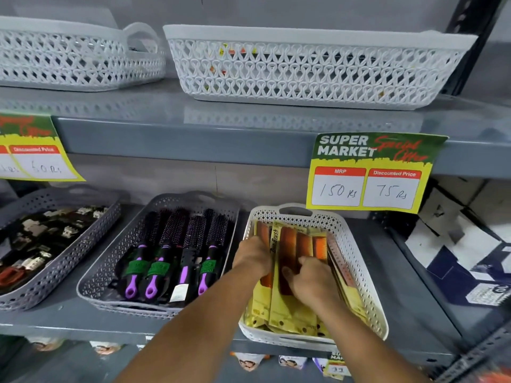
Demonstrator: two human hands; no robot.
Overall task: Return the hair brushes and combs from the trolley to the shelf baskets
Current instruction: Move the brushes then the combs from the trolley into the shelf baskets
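A white lattice basket (356, 261) on the lower shelf holds several orange-brown combs in yellow packets (293, 308), standing on edge. Both my hands are inside it. My left hand (253, 257) presses against the left side of the packets, fingers curled around them. My right hand (309, 280) lies on top of the middle packets with its fingers spread over a comb. To the left, a grey basket (110, 261) holds several round hair brushes with purple handles (177, 258). The trolley is out of view.
Another grey basket (36, 277) with hair clips sits far left. Two white baskets (315, 67) stand on the upper shelf. A yellow-green price card (370, 172) hangs from the shelf edge above the comb basket. Boxes are stacked at right.
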